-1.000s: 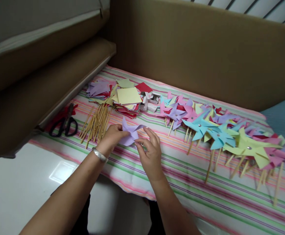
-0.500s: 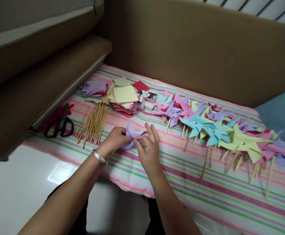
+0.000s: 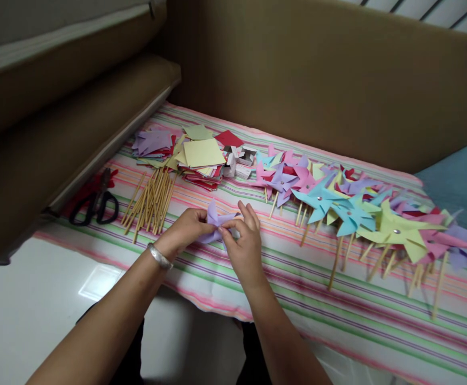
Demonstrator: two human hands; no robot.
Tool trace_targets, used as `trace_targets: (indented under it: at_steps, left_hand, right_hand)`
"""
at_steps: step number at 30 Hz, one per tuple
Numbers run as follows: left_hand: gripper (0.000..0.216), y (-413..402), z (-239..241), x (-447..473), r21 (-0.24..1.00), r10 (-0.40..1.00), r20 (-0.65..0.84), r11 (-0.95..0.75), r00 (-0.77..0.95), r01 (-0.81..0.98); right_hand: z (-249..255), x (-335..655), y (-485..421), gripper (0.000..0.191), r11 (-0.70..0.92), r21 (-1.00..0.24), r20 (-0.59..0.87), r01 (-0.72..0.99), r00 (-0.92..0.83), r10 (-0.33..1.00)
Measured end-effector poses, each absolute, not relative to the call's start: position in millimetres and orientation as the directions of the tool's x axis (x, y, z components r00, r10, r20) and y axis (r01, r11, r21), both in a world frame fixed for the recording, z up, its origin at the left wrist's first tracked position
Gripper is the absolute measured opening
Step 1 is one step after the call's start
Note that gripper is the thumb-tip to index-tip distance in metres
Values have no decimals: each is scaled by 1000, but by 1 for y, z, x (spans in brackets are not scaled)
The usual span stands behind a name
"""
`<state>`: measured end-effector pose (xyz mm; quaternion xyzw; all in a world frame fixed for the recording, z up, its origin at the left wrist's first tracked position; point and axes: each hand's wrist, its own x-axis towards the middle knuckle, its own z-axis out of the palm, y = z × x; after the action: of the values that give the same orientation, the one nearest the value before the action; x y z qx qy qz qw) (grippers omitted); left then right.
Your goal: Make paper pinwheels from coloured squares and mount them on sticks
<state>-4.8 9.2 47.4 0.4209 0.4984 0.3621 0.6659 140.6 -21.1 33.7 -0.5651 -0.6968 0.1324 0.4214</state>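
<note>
A purple paper pinwheel, its corners folded inward, is held just above the striped cloth. My left hand, with a silver bangle at the wrist, is closed on its left side. Thumb and forefinger of my right hand pinch at its centre, the other fingers raised. Whether a pin sits between those fingertips is too small to make out. Left of my hands lies a bundle of thin wooden sticks. Behind them is a stack of square paper sheets with pale yellow on top.
Finished pinwheels on sticks cover the right side. Small white boxes stand beside the paper stack. Black-handled scissors lie at the left, near a purple-topped pile of cut paper. Brown cushions and a padded backrest border the cloth.
The whole view has shifted slightly to the left. Both hands keep their hold on the purple pinwheel, with hardly any change at the fingers.
</note>
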Motion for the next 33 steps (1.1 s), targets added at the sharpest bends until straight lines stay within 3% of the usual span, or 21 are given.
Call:
trace_targets:
  at_steps: [7,16,19,21,25,28,33]
  left_hand:
    - [26,10,45,-8,894,870,-386,435,307,-105]
    - [21,13,48,-11,879,869,-399,453,292,-150]
    - [19,14,49,-10,881,887,-405,444,223,-165]
    - [17,14,49,-9,883,896,-405,435,181,-176]
    - [16,11,49,-2,885,909,-387,413,153,-215]
    - [17,8,49,4,889,915,-368,399,166,-225]
    - [21,5,45,10,891,915,-362,395,177,-222]
  right_hand:
    - [33,140,-20,11,230,-751,383,619,124,915]
    - [41,140,-22,18,188,-854,315,484,195,929]
    - [44,144,-20,28,166,-931,266,327,290,919]
    - [44,145,-17,33,89,-990,122,113,334,935]
    - [40,142,-13,39,-130,-949,-182,-288,159,970]
    - [39,139,-13,44,-151,-923,-182,-353,57,982]
    - [39,139,-13,59,-167,-919,-202,-358,64,977]
